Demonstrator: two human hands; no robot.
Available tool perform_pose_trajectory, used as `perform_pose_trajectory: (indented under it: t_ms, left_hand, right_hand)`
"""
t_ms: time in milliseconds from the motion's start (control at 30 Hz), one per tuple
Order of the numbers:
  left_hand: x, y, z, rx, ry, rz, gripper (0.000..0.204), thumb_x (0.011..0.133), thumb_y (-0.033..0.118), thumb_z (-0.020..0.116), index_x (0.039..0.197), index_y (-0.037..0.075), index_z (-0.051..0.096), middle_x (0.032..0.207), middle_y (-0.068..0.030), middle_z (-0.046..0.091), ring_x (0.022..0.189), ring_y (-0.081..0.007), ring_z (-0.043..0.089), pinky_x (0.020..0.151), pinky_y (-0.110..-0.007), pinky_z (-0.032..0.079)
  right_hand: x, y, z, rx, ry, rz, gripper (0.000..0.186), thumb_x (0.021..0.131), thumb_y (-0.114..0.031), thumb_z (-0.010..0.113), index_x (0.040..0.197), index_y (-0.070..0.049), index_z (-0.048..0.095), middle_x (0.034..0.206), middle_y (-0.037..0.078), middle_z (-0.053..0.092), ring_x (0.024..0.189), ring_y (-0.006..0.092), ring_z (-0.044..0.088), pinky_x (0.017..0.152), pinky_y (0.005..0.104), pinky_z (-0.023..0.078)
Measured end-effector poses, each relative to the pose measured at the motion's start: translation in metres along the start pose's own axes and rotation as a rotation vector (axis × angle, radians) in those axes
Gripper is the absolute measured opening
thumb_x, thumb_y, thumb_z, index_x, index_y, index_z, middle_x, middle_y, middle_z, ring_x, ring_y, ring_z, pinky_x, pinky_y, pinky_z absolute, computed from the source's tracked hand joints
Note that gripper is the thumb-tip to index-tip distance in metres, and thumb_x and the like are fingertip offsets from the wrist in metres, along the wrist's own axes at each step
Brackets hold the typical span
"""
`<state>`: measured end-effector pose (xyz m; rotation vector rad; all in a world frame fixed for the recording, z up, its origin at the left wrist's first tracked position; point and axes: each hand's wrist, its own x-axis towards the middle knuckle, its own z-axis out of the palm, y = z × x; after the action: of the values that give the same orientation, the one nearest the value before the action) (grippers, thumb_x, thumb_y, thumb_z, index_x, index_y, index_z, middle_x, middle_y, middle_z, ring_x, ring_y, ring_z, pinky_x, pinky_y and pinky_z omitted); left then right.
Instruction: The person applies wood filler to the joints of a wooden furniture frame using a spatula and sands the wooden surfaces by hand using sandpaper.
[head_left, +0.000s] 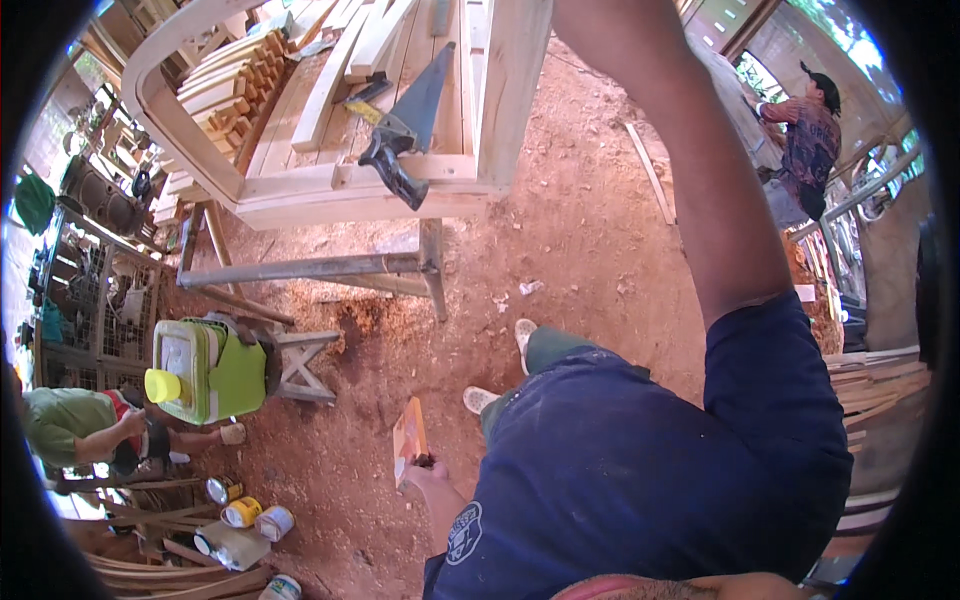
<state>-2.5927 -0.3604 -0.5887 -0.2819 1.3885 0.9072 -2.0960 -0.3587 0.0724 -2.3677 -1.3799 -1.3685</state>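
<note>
Left hand (436,484) — closed, gripping flat orange-edged block (408,436)

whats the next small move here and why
Probably slide the saw farther back onto the wooden frame: its dark handle lies across the near rail, where it might get knocked. The left hand is taken up with a flat orange piece, so it would need freeing first or the other used.

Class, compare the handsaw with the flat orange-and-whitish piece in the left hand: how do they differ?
The handsaw rests on the wooden frame; the flat piece is held in the left hand. The handsaw has a tapering grey blade and dark handle; the flat piece is blockier, orange and whitish. The handsaw looks longer than the flat piece.
</note>
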Motion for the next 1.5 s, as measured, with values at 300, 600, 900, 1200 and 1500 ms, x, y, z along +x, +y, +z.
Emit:
perform_pose_trajectory:
  t_ms: [300,600,900,1200,1500]
  left_hand:
    - [0.004,-0.001,-0.089,0.14,-0.04,0.024,0.031,0.094,0.028,0.062,0.115,0.005,0.064,0.108,-0.0104,0.067,0.097,-0.0262,0.066,0.079,-0.038,0.06]
    - [-0.032,-0.008,-0.136,0.163,0.001,0.0,0.029,0.097,0.026,0.06,0.113,0.002,0.063,0.105,-0.0118,0.068,0.088,-0.0287,0.067,0.077,-0.036,0.061]
    - [-0.029,0.001,-0.087,0.058,0.205,-0.031,0.033,0.097,0.026,0.059,0.117,0.0,0.061,0.113,-0.0148,0.067,0.098,-0.0292,0.068,0.082,-0.04,0.062]
    - [-0.034,0.01,-0.02,0.096,0.045,-0.031,0.033,0.092,0.02,0.062,0.12,0.002,0.061,0.109,-0.0115,0.068,0.096,-0.027,0.068,0.082,-0.039,0.062]
    - [-0.038,0.023,-0.002,0.229,0.025,-0.027,0.03,0.091,0.02,0.064,0.116,0.004,0.061,0.105,-0.0104,0.065,0.087,-0.0259,0.066,0.075,-0.036,0.061]
  right_hand:
    - [-0.049,-0.016,0.025,0.127,-0.681,0.166,0.04,0.094,0.006,0.053,0.129,-0.005,0.068,0.124,0.014,0.071,0.107,0.033,0.071,0.096,0.0448,0.058]
    - [-0.233,-0.05,0.131,0.846,-0.556,0.207,0.033,0.092,0.011,0.055,0.12,0.0,0.067,0.117,0.019,0.068,0.106,0.0379,0.069,0.094,0.0439,0.056]
    - [-0.215,-0.057,0.186,0.789,-0.503,0.331,0.027,0.09,0.002,0.061,0.116,0.0,0.067,0.112,0.018,0.066,0.101,0.04,0.068,0.09,0.0476,0.056]
    - [-0.217,-0.05,0.171,0.659,-0.615,0.173,0.03,0.088,0.007,0.058,0.115,-0.002,0.066,0.109,0.015,0.066,0.1,0.0381,0.068,0.086,0.0466,0.057]
    - [-0.229,-0.087,0.205,0.568,-0.499,0.303,0.034,0.088,0.003,0.058,0.119,-0.006,0.067,0.117,0.012,0.066,0.109,0.0345,0.067,0.092,0.0469,0.056]
